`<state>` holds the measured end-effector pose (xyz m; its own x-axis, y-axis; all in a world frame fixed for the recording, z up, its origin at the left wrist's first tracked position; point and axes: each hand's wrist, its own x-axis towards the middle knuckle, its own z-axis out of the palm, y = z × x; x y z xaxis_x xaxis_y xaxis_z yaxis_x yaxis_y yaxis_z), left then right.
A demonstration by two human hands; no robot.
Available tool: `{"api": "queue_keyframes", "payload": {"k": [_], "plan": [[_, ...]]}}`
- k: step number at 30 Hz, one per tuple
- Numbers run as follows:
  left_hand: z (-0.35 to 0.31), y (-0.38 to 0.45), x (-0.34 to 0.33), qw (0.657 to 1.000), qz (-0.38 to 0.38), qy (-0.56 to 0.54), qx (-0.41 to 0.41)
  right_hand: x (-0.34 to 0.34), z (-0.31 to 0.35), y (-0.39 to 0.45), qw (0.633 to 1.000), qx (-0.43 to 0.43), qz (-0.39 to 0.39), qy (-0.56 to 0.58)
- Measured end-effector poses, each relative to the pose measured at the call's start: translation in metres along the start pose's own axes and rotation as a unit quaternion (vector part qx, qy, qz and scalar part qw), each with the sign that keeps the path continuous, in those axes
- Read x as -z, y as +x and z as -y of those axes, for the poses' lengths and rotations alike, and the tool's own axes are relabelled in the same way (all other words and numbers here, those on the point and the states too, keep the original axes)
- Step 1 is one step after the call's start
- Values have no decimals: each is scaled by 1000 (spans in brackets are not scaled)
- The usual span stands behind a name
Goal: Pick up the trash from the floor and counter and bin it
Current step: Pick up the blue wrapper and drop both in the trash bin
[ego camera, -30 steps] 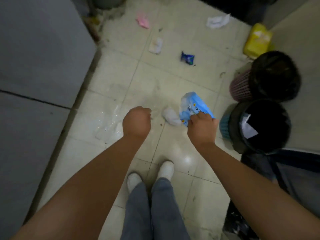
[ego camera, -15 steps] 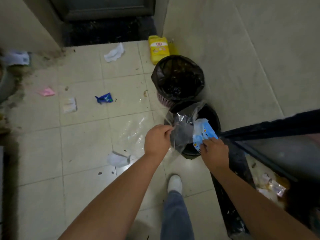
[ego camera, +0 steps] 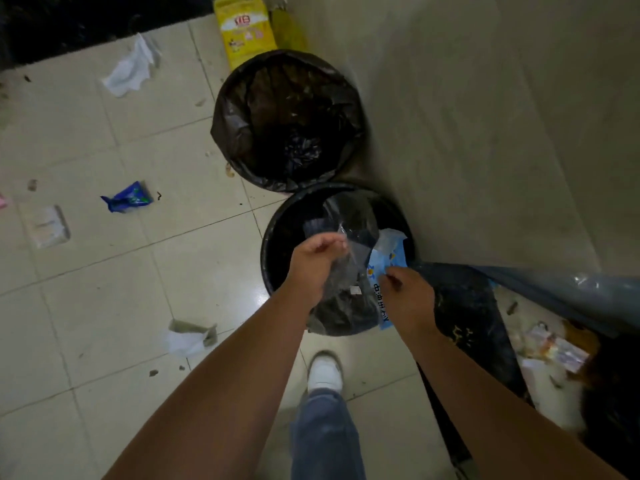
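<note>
Over the near black-lined round bin (ego camera: 277, 244) by the wall: left hand (ego camera: 313, 263) pinched on a crumpled clear plastic bag (ego camera: 341, 289), right hand (ego camera: 407, 292) closed on a light blue printed wrapper (ego camera: 386, 261), both above its mouth. Farther left on the tiled floor (ego camera: 104, 289): a white tissue (ego camera: 188, 337), a dark blue packet (ego camera: 126, 197), a white paper (ego camera: 130, 69).

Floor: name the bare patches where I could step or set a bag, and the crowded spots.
Bare tiles lie left of the near bin, between the blue wrapper and the crumpled tissue; also the bottom-left corner below that tissue. Crowded: the far left by the white packet, the top by the white paper, and the right, where the black bag spreads.
</note>
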<state>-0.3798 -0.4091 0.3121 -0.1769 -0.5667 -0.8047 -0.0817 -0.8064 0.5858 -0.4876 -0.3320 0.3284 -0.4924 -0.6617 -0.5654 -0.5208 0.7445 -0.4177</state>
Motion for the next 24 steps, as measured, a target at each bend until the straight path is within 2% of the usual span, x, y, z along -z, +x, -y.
{"api": "queue_keyframes", "payload": {"k": [3, 5, 6, 8, 10, 13, 17, 19, 21, 24], "plan": [[2, 23, -2, 1000, -18, 15, -12, -2, -10, 18, 999, 24, 21, -30], [6, 38, 5, 990, -71, 115, -32, -10, -12, 29, 997, 37, 38, -51], [11, 45, 10, 974, -95, 200, -45, -18, -12, 36, 996, 42, 49, -60], [20, 58, 22, 911, -124, 388, -68, -39, -11, 51, 993, 39, 76, -80], [30, 69, 31, 848, -124, 505, -102, -65, -10, 67, 988, 30, 105, -108], [40, 83, 42, 764, -104, 620, -146, -106, -11, 92, 978, 25, 140, -153], [46, 96, 58, 632, -40, 761, -139, -153, -20, 123, 961, -17, 198, -194], [47, 97, 63, 586, -8, 797, -144, -165, -26, 131, 958, -33, 211, -194], [44, 94, 65, 578, 2, 802, -151, -167, -26, 130, 960, -45, 208, -181], [34, 81, 70, 588, 4, 796, -144, -153, -19, 110, 958, -65, 191, -205]]}}
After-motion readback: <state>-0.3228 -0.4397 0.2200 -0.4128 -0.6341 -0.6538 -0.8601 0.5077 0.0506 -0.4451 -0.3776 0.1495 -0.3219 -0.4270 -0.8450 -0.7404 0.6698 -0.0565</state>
